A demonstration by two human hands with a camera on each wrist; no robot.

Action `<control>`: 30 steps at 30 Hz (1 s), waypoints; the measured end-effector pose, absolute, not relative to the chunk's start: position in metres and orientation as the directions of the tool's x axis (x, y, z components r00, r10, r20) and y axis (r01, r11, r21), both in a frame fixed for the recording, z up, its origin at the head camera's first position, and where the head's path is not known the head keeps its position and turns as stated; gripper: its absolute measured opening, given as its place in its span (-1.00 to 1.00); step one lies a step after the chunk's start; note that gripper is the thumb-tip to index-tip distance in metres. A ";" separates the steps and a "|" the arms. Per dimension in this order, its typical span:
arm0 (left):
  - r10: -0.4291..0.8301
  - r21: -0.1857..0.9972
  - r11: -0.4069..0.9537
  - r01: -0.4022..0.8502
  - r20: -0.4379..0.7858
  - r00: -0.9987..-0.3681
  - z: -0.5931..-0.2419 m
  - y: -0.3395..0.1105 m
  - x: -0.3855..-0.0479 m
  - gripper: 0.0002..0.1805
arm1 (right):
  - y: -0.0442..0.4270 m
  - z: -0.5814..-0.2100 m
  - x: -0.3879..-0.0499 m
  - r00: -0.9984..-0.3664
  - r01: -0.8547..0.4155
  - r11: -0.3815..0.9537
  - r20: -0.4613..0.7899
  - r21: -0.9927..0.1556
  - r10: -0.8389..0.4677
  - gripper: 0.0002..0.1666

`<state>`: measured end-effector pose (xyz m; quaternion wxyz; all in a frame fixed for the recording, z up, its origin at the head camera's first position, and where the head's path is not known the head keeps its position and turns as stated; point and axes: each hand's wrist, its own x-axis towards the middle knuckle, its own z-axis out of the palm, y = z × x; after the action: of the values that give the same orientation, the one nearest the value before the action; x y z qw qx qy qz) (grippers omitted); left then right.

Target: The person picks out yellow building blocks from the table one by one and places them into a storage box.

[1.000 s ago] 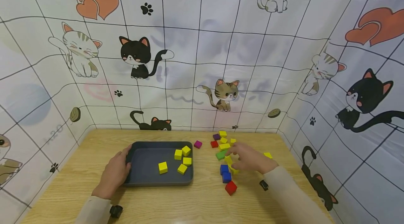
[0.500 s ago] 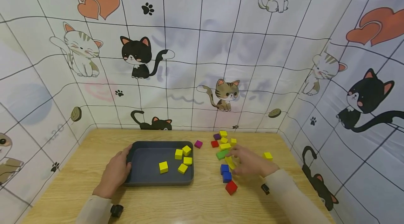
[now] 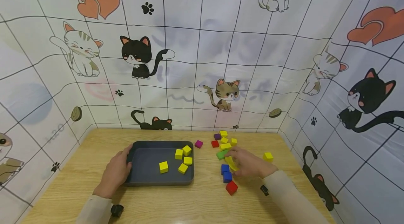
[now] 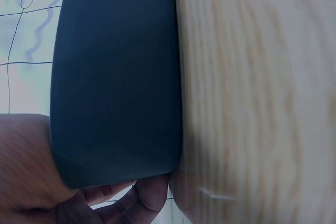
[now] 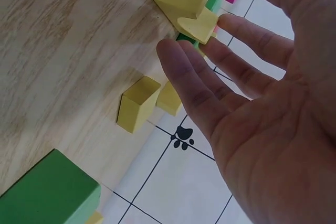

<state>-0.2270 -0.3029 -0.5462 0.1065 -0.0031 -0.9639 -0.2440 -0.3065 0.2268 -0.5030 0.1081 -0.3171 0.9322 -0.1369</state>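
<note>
Gripping the tray [image 3: 145, 168] is the left hand [image 3: 114, 172]. The right hand [image 3: 250, 163], its fingers [image 5: 197, 94] wide, is beside a yellow block [image 3: 231, 163].

Text or labels — none legible

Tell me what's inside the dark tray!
Five yellow blocks sit in the tray: four near its right end, one nearer the middle. The left hand covers part of its left rim.
</note>
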 end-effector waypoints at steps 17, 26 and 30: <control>-0.048 0.470 0.881 0.059 0.211 -0.976 -0.547 -0.303 -0.227 -0.18 | 0.225 -0.503 -0.304 -0.785 -0.537 0.767 -0.126 -0.352 -0.607 -0.20; -0.055 0.469 0.882 0.043 0.192 -0.980 -0.544 -0.302 -0.226 -0.18 | 0.225 -0.499 -0.303 -0.798 -0.521 0.784 -0.133 -0.338 -0.588 -0.19; -0.052 0.467 0.883 0.048 0.198 -0.979 -0.544 -0.302 -0.226 -0.18 | 0.226 -0.498 -0.303 -0.802 -0.525 0.786 -0.119 -0.327 -0.585 -0.19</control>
<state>-0.2258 -0.3018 -0.5445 0.1030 0.0011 -0.9648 -0.2420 -0.3031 0.2257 -0.4981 0.1075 -0.2956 0.9388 -0.1404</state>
